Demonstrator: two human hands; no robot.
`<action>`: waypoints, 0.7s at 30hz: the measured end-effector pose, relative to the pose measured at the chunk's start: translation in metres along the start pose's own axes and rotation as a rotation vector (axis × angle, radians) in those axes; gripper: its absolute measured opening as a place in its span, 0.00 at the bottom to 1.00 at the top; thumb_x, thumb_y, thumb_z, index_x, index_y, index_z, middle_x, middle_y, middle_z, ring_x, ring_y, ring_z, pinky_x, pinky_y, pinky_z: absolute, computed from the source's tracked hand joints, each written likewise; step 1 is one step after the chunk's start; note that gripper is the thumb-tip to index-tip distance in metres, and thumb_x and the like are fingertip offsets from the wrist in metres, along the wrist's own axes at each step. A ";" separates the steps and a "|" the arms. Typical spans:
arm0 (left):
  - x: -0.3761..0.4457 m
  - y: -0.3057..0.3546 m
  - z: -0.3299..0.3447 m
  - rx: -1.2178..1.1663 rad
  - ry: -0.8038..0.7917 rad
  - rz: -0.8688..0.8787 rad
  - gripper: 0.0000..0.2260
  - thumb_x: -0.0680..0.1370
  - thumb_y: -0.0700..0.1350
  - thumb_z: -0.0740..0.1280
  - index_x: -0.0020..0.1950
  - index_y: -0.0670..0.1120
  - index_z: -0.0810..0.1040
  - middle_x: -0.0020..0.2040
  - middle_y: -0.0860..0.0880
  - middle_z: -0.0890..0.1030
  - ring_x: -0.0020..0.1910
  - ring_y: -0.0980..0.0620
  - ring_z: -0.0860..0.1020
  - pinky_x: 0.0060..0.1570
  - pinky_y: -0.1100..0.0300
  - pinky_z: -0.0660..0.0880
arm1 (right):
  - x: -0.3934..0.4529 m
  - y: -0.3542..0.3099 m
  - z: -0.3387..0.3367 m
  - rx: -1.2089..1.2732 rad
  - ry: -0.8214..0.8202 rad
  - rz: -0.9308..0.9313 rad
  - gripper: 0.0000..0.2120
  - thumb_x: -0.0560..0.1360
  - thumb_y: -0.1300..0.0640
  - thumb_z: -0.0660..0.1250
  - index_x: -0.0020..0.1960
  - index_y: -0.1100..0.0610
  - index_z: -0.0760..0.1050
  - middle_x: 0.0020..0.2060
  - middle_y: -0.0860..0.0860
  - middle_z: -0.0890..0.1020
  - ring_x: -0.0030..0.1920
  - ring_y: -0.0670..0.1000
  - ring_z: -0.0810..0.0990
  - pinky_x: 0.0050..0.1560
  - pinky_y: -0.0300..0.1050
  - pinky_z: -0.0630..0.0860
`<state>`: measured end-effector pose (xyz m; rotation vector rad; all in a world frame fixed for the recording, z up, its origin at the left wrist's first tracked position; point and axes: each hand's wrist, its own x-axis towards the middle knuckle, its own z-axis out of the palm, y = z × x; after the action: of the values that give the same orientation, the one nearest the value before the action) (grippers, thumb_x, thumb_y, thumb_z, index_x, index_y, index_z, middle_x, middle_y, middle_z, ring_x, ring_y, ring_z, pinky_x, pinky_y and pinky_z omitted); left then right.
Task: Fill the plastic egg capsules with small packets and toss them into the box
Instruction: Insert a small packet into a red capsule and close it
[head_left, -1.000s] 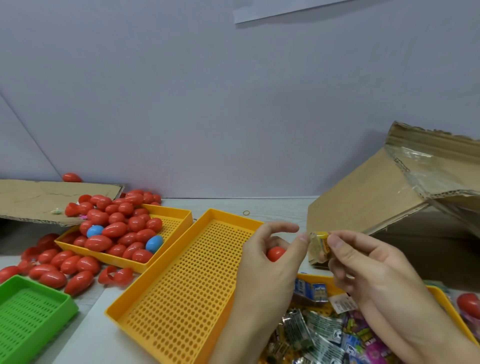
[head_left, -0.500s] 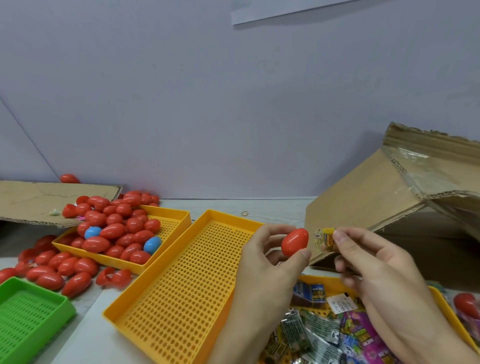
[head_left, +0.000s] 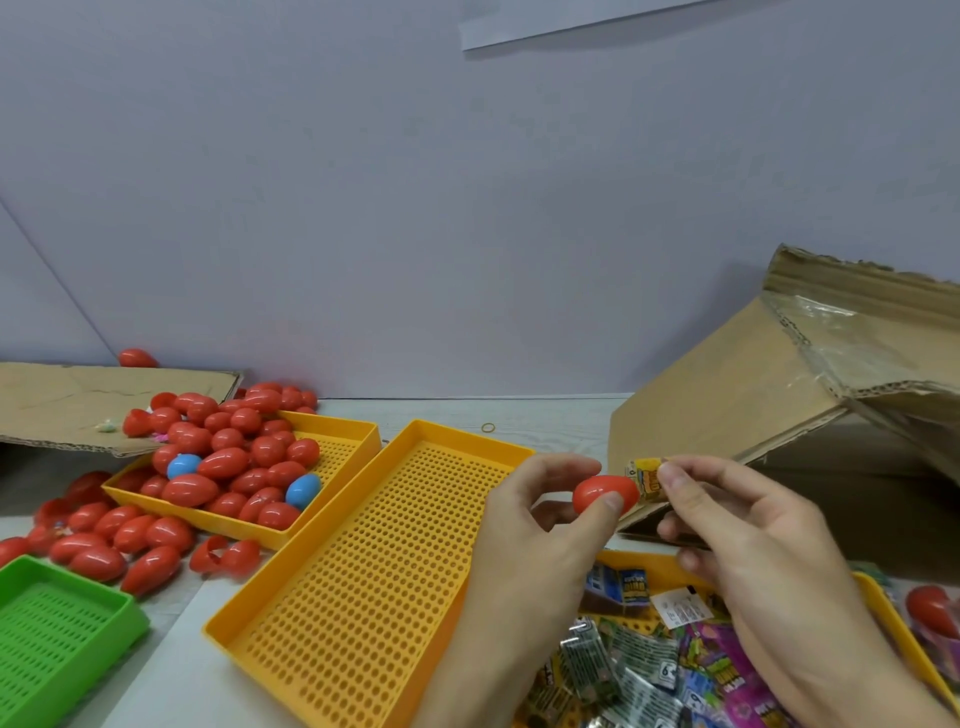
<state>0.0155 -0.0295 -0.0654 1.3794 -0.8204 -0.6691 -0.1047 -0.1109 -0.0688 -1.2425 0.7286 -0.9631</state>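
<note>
Fingers of left hand (head_left: 540, 525) pinch glossy red egg capsule (head_left: 605, 494) (closed); right hand (head_left: 748, 530) pinches yellow packet (head_left: 645, 475).

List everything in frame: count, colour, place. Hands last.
held egg: one, red, in left fingertips above the table
held packet: one, yellow, pinched by right fingers, just right of the held egg
loose eggs: many red, two blue, heaped in the far-left yellow tray and spilled on the table around it
middle tray: one, yellow, perforated, nothing in it, centre
egg tray: one, yellow, back left
packet tray: one, yellow, under the hands, holds mixed packets
green tray: one, bottom left
box: one, brown cardboard, right
flat cardboard: one, brown, far left
rubber band: one, tan, on table behind middle tray
left hand: holds egg
right hand: pinches packet
</note>
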 end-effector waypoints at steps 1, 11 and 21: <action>0.000 0.000 0.000 -0.002 -0.003 0.003 0.07 0.74 0.44 0.75 0.50 0.54 0.82 0.48 0.52 0.84 0.47 0.51 0.83 0.35 0.66 0.79 | 0.000 0.000 0.000 -0.004 0.001 -0.007 0.12 0.63 0.45 0.72 0.46 0.43 0.84 0.34 0.51 0.84 0.35 0.46 0.78 0.34 0.45 0.73; 0.000 0.000 0.001 -0.042 -0.040 0.001 0.07 0.74 0.43 0.76 0.49 0.53 0.83 0.47 0.52 0.84 0.46 0.53 0.84 0.40 0.63 0.81 | -0.003 -0.004 0.001 -0.035 -0.005 -0.062 0.11 0.60 0.45 0.72 0.43 0.41 0.85 0.40 0.48 0.87 0.41 0.43 0.85 0.41 0.41 0.76; 0.001 -0.001 0.003 -0.007 0.013 0.038 0.13 0.72 0.44 0.77 0.54 0.51 0.79 0.47 0.58 0.83 0.46 0.56 0.83 0.44 0.65 0.79 | -0.004 -0.007 0.005 -0.080 -0.036 -0.148 0.09 0.60 0.48 0.72 0.41 0.42 0.85 0.30 0.49 0.84 0.31 0.40 0.80 0.31 0.29 0.74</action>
<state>0.0138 -0.0326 -0.0665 1.3580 -0.8310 -0.6326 -0.1034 -0.1056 -0.0614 -1.3957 0.6597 -1.0378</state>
